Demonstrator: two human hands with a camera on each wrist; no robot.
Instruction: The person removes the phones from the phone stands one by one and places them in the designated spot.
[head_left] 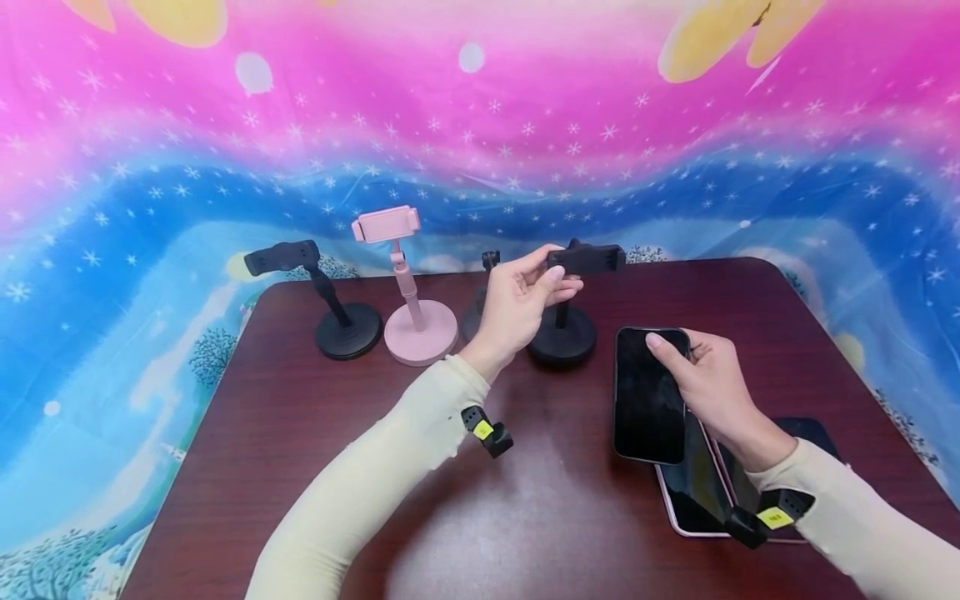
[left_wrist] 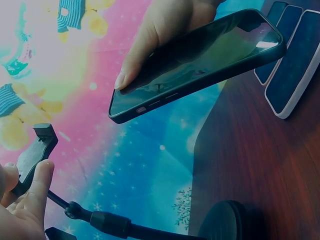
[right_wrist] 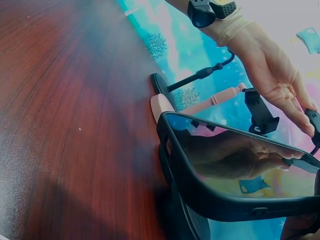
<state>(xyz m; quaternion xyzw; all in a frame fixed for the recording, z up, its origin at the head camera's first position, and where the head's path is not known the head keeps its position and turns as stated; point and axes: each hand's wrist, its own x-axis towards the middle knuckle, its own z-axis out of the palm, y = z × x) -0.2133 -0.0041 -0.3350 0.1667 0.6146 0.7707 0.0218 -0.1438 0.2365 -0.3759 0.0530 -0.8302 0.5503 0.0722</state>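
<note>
My left hand (head_left: 517, 304) pinches the left end of the black clamp head (head_left: 592, 259) on a phone stand, whose round black base (head_left: 573, 342) rests on the table. In my right hand (head_left: 716, 387) is a black-cased phone (head_left: 648, 408), gripped by its right edge, with the thumb on its dark screen. The phone is held above the table, to the right of that stand and apart from it. In the left wrist view, the phone (left_wrist: 200, 65) tilts beyond the clamp head (left_wrist: 37, 155). Its screen (right_wrist: 240, 160) shows reflections in the right wrist view.
Several phones lie beneath my right forearm, one with a pale pink rim (head_left: 678, 521). Further left stand a pink phone stand (head_left: 420, 333) and a black one (head_left: 348, 332). Another dark stand (head_left: 491, 260) is partly hidden behind my left hand. A patterned cloth (head_left: 480, 142) hangs behind the table.
</note>
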